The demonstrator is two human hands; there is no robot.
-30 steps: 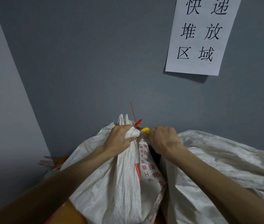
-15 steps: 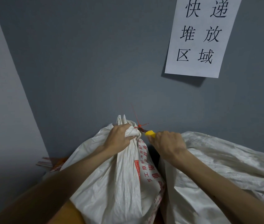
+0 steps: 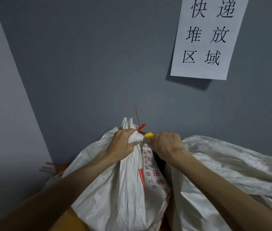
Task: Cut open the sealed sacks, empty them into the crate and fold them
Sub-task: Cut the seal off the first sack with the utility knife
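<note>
Sack [image 3: 115, 189] under my hands, neck bunched in left hand [image 3: 123, 144]; right hand [image 3: 165, 145] clenches yellow cutter [image 3: 148, 135] at red tie [image 3: 141, 127]. Tie looks uncut: emptying, folding, second sack [image 3: 232, 172] by right hand remain

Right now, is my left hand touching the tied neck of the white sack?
Touching. The head view shows the left hand gripping the sack's bunched neck, fingers wrapped round it just below the red seal tie.

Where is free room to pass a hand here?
Free: the air above the tied sack, before the grey wall. A narrow dark gap runs between this sack and the second sack. Crowded: the neck, where the left hand grips it and the right hand holds a yellow tool by the red tie.
</note>
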